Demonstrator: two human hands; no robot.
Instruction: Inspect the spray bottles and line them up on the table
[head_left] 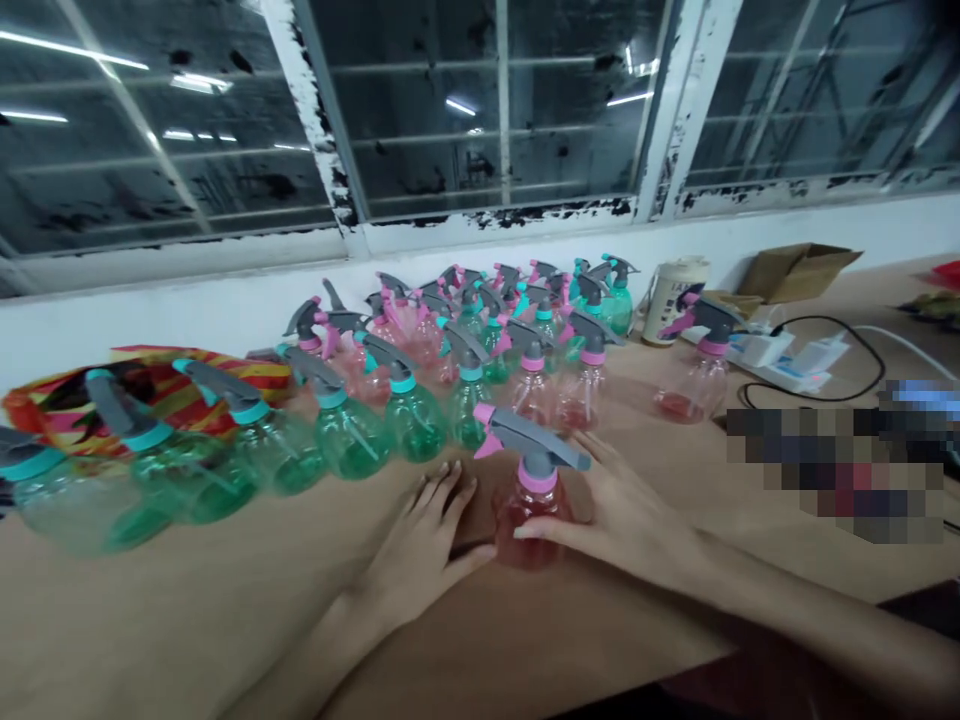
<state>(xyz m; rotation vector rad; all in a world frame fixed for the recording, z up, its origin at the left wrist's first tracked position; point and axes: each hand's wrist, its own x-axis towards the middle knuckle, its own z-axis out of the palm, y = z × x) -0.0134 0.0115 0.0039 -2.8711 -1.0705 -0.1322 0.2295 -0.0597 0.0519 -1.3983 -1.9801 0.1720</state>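
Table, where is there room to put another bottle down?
Bare table lies left of the left hand, in front of the green bottles. Another gap sits between the front pink bottle and the lone pink bottle. By the window it is crowded.

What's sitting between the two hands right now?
A pink spray bottle stands upright on the table between the left hand, lying flat, and the right hand, which cups it. The head view shows this.
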